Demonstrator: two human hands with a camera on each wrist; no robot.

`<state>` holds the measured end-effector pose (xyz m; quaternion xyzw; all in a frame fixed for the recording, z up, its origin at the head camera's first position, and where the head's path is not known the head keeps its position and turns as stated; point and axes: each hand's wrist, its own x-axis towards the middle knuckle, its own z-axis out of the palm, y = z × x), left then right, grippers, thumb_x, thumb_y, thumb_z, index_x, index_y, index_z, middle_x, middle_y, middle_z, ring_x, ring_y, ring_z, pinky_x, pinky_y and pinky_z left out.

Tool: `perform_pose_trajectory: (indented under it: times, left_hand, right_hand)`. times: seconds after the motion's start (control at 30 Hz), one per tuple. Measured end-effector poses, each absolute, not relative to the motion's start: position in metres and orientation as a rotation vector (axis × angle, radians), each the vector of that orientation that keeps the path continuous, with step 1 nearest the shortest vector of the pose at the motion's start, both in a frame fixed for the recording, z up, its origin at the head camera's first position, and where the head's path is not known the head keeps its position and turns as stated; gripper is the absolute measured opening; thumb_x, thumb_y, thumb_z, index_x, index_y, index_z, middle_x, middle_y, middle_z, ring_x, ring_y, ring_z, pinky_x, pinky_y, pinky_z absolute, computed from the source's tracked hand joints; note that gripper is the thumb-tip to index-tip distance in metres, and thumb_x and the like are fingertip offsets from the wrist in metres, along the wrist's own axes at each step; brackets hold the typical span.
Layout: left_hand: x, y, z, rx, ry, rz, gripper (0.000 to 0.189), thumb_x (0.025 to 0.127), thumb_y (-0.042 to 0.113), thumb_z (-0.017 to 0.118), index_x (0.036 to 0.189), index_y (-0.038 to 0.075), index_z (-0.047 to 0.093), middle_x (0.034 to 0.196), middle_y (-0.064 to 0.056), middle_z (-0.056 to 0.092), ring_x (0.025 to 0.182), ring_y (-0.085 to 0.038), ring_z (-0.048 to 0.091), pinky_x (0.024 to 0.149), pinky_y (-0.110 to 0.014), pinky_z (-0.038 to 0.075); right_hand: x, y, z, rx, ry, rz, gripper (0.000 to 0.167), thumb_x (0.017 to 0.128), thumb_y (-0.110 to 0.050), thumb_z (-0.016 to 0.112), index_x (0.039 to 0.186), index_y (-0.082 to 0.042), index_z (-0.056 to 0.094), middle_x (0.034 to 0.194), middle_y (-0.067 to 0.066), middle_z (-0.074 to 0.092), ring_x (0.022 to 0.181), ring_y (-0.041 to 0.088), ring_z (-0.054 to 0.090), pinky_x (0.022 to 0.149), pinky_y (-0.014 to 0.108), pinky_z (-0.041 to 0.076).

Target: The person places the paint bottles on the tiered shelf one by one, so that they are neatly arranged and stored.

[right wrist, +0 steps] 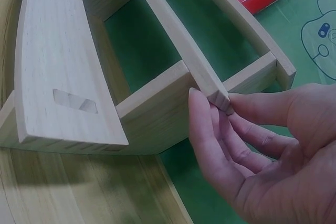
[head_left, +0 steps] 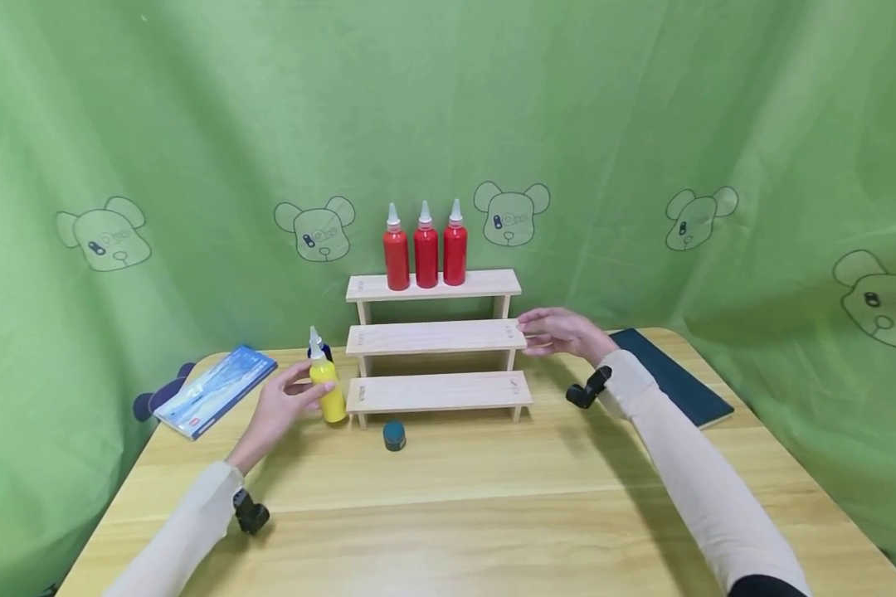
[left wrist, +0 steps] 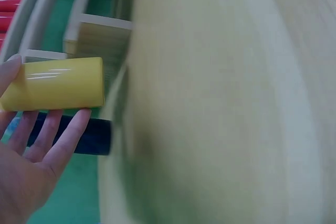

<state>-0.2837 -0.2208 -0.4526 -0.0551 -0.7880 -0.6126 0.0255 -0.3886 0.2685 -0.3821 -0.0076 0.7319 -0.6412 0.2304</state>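
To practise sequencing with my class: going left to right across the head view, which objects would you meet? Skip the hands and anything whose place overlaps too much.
Flat blue-and-white pack → yellow bottle → three-step wooden shelf → flat dark book.

You have three red squeeze bottles at the upper centre of the head view, one yellow squeeze bottle left of centre and one dark blue bottle partly hidden behind it: five bottles in all. Mid-frame, you have one wooden rack with three shelf boards, and just below it one small teal jar. You have one flat blue box at the left, one dark teal notebook at the right, two wrist cameras and five outlined bear heads on the curtain.
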Motion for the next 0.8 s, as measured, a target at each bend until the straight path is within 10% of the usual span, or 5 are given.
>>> perform_pose_trajectory:
  times: [0.27, 0.8]
  left_hand:
    - [-0.28, -0.222, -0.426, -0.219, -2.332, -1.915, 0.069, 0.095, 0.023, 0.08, 0.153, 0.001, 0.049, 0.14, -0.027, 0.058, 0.102, -0.003, 0.068, 0.088, -0.029, 0.063]
    - [-0.296, -0.202, -0.387, -0.329, -2.307, -1.825, 0.065, 0.095, 0.032, 0.079, 0.151, 0.01, 0.054, 0.137, -0.017, 0.062, 0.112, -0.016, 0.066, 0.089, -0.026, 0.062]
  right_hand:
    - [-0.387, 0.267, -0.381, -0.027, 2.0, -1.777, 0.031, 0.106, 0.0, 0.053, 0.136, 0.004, 0.046, 0.095, 0.003, 0.067, 0.086, 0.017, 0.069, 0.085, 0.031, 0.065]
    - [-0.384, 0.266, -0.38, -0.027, 2.001, -1.773, 0.032, 0.106, 0.001, 0.051, 0.138, 0.005, 0.045, 0.097, 0.004, 0.068, 0.084, 0.015, 0.069, 0.084, 0.03, 0.065]
